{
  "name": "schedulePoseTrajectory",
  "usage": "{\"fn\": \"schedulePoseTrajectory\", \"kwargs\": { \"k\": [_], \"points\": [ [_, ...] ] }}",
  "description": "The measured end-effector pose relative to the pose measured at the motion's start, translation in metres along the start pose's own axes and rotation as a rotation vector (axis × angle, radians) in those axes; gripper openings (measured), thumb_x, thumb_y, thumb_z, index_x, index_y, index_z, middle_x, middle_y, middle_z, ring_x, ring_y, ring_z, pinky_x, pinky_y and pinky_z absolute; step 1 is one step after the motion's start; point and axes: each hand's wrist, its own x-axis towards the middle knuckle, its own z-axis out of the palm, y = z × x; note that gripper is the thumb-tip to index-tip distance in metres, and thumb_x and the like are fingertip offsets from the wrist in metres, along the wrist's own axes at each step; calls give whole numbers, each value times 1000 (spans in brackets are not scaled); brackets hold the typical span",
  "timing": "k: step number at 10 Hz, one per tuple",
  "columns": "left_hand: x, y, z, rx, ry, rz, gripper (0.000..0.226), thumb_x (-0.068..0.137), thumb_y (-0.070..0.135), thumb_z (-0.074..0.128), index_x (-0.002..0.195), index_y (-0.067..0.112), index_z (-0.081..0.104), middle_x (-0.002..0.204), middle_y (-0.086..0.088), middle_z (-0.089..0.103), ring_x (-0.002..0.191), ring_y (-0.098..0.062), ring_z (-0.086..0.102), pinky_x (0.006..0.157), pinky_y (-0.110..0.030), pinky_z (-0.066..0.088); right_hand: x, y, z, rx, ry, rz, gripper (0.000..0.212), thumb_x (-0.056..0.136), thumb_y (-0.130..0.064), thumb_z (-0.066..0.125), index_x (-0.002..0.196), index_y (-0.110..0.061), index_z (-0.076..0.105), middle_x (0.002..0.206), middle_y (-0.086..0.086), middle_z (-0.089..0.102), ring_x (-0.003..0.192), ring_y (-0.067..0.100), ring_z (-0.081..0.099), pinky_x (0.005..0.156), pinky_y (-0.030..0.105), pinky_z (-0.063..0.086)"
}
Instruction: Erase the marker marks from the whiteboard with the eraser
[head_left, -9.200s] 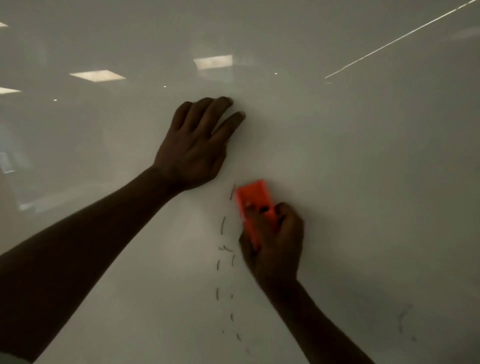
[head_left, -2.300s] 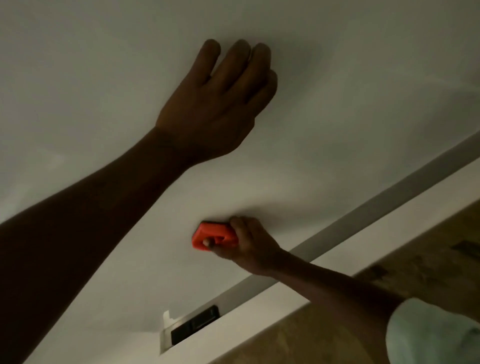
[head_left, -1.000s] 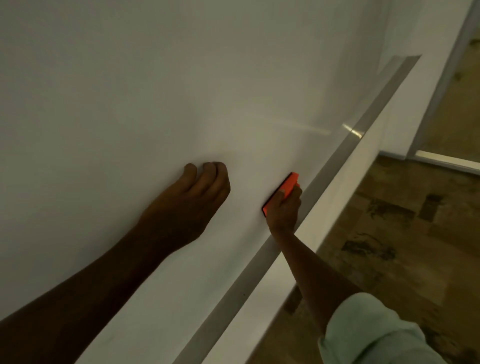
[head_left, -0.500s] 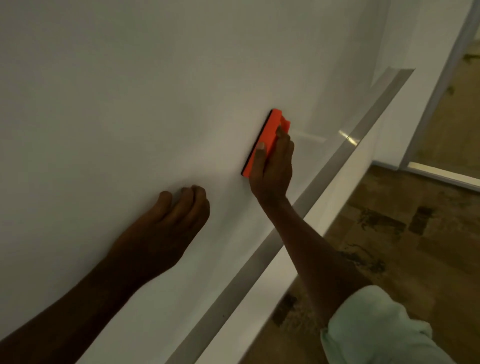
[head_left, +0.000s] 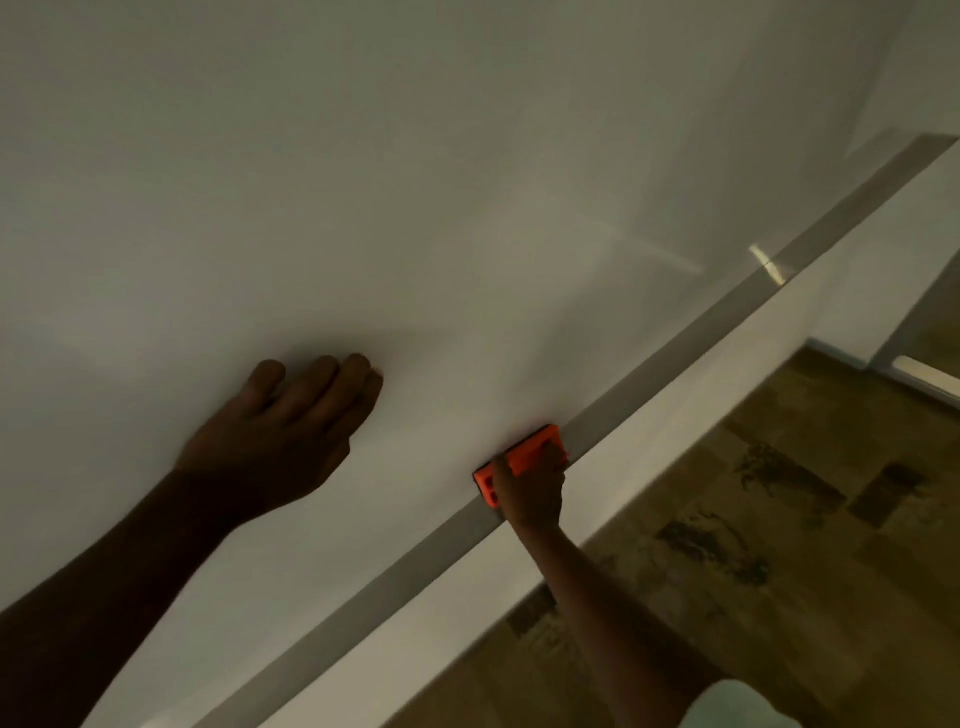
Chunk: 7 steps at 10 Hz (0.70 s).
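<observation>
The white whiteboard (head_left: 467, 182) fills most of the view, and I see no marker marks on it. My right hand (head_left: 532, 493) grips the orange eraser (head_left: 524, 452) and presses it on the board just above the grey bottom frame (head_left: 675, 358). My left hand (head_left: 291, 431) lies flat on the board to the left of the eraser, fingers together, holding nothing.
Below the grey frame runs a white wall strip (head_left: 649, 431). A brown patterned floor (head_left: 779, 545) lies at the lower right. A white doorframe or wall corner (head_left: 883, 332) stands at the far right.
My right hand has brought the eraser down the board from its higher spot to the bottom frame. My left hand has stayed flat on the board.
</observation>
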Motion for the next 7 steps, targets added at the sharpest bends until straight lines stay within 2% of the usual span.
{"fn": "schedulePoseTrajectory", "kwargs": {
  "k": [2, 3, 4, 5, 6, 7],
  "points": [
    [-1, 2, -2, 30, -67, 45, 54, 92, 25, 50, 140, 0, 53, 134, -17, 58, 107, -31, 62, 78, -41, 39, 4, -1, -12, -89, -113, -21, 99, 83, -50, 73, 153, -8, 18, 140, 22, 45, 123, 41, 50, 99, 43, 46],
    [1, 1, -1, 42, -96, 63, 55, 91, 25, 49, 141, 0, 53, 135, -17, 57, 108, -31, 62, 78, -42, 39, 6, 5, -14, -182, -122, -49, 101, 82, -61, 69, 152, -7, 21, 139, 20, 48, 122, 38, 53, 98, 42, 47],
    [1, 4, 0, 48, -109, 78, 56, 93, 24, 46, 143, -1, 50, 138, -18, 55, 111, -31, 61, 80, -43, 39, 0, 10, -19, -352, -84, -138, 103, 79, -72, 63, 150, -7, 26, 132, 15, 57, 116, 34, 60, 90, 38, 50],
    [1, 3, -3, 70, -114, 64, 56, 92, 23, 46, 143, -1, 49, 139, -18, 54, 112, -32, 59, 80, -43, 40, -6, 16, -22, -479, -51, -207, 96, 80, -73, 61, 144, -8, 32, 123, 11, 64, 109, 30, 65, 83, 35, 52],
    [5, -1, -5, 44, -142, 45, 57, 89, 22, 50, 141, 0, 50, 139, -17, 52, 114, -33, 56, 83, -45, 41, -7, 16, -31, -549, -28, -263, 95, 80, -72, 61, 144, -11, 28, 123, 11, 62, 105, 30, 66, 82, 35, 53],
    [9, 4, -8, -36, -185, -15, 58, 87, 22, 48, 141, 1, 53, 140, -17, 52, 118, -34, 53, 87, -48, 40, -5, 7, -41, -595, 34, -300, 96, 84, -65, 61, 152, -13, 17, 130, 14, 57, 109, 31, 63, 86, 39, 54]
  ]
}}
